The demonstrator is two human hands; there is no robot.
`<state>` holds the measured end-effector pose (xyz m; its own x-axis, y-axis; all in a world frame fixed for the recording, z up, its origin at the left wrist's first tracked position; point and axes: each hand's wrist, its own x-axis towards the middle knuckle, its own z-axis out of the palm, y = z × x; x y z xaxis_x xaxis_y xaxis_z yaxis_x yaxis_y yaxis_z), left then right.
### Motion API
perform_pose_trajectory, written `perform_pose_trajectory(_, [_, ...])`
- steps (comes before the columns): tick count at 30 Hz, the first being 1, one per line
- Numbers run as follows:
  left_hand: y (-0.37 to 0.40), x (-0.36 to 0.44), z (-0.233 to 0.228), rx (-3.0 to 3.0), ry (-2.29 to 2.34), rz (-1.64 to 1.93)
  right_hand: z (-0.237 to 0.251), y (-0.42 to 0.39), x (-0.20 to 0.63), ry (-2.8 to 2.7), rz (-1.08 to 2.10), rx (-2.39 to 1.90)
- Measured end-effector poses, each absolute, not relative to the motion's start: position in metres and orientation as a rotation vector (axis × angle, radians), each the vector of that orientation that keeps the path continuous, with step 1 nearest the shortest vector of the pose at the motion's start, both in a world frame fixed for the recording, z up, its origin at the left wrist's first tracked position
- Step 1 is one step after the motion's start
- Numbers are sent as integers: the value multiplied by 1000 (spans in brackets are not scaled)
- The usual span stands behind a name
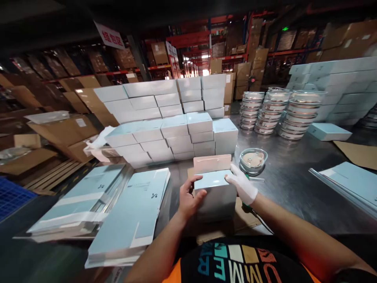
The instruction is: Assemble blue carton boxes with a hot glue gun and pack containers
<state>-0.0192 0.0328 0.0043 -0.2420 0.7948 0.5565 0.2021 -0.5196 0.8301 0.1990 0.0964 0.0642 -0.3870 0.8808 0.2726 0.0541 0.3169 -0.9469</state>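
A light blue and white carton [215, 200] stands upright in front of me, its pink-lit flap [212, 163] raised at the far side. My bare left hand [190, 196] grips its left side, thumb and fingers at the top edge. On the right, my white-gloved right hand [242, 184] holds the carton's top right corner, thumb on the blue panel. Just beyond that hand sits a round clear container [253, 160] with something beige inside. A thin rod-like piece [257, 180] lies beside the glove. Brown cardboard [246, 216] lies under and right of the carton.
Stacked white cartons [165, 129] form a wall behind. Flat blue carton blanks [138, 208] are piled at left, more blanks [353, 184] at right. Stacked round containers [302, 114] stand at the back right beside a single carton [329, 131]. A blue crate [14, 196] is far left.
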Motion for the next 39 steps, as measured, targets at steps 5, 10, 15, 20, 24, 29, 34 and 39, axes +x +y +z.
perform_pose_trajectory(5, [34, -25, 1, 1747, 1150, 1846, 58, 101, 208, -1819, 1103, -763])
perform_pose_trajectory(10, [36, -23, 5, 1640, 1006, 2025, 44, 106, 228, -1965, 901, -607])
perform_pose_trajectory(15, [29, -37, 23, 2154, 1000, 1706, 36, 92, 233, -1984, 938, -353])
perform_pose_trajectory(20, [24, -46, 34, 2295, 927, 1583, 40, 85, 233, -2044, 915, -398])
perform_pose_trajectory(24, [21, -43, 31, 2321, 861, 1621, 29, 85, 233, -2011, 917, -460])
perform_pose_trajectory(29, [8, -49, 10, 2035, 1126, 1703, 5, 71, 225, -1874, 1138, -941])
perform_pose_trajectory(34, [7, -100, -3, 1430, 1562, 1714, 38, 99, 225, -1597, 1214, -1005])
perform_pose_trajectory(39, [-18, -181, 15, 1327, 2094, 1476, 122, 204, 247, -1223, 804, -1113])
